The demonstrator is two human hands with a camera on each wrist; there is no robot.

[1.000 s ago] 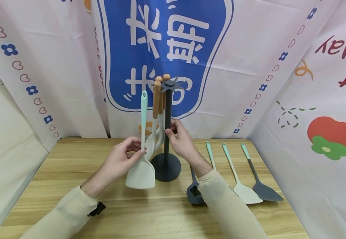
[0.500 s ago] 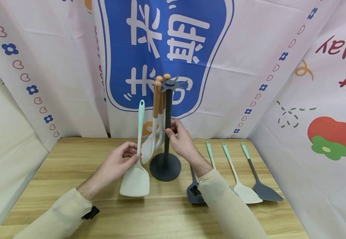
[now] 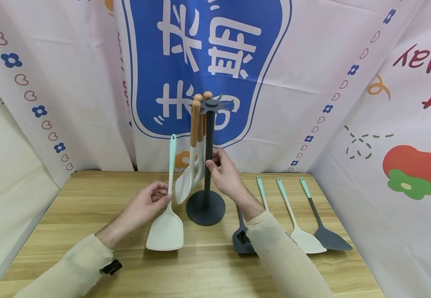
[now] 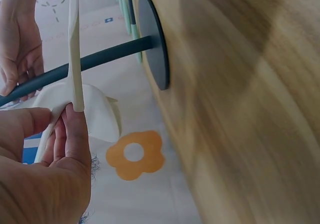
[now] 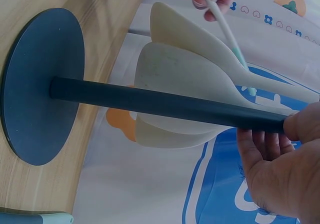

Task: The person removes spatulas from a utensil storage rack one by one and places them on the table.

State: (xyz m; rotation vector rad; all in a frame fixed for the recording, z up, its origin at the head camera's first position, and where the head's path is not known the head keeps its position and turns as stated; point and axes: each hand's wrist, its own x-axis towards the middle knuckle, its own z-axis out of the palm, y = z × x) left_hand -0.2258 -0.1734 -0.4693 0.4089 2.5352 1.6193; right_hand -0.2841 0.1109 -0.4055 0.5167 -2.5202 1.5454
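Observation:
My left hand (image 3: 150, 203) pinches the white shaft of a spatula (image 3: 165, 232) with a mint-green handle, just above its broad white blade. It is held upright, blade down, left of the dark utensil stand (image 3: 206, 211). My right hand (image 3: 226, 173) grips the stand's pole about halfway up, thumb in front. Several utensils with wooden handles (image 3: 194, 130) hang from the left side of the stand's hooked top (image 3: 215, 106). Their overlapping white heads (image 5: 185, 74) show behind the pole in the right wrist view.
On the wooden table (image 3: 100, 198), right of the stand, lie a white spatula (image 3: 306, 241), a dark grey spatula (image 3: 332, 239) and another dark grey utensil (image 3: 240, 240). A mint handle (image 3: 262, 188) leads behind the right sleeve (image 3: 282, 252). Printed cloth (image 3: 323, 49) stands behind the table.
My left hand has moved down and to the left with the spatula, away from the stand. The right hand keeps its place on the pole.

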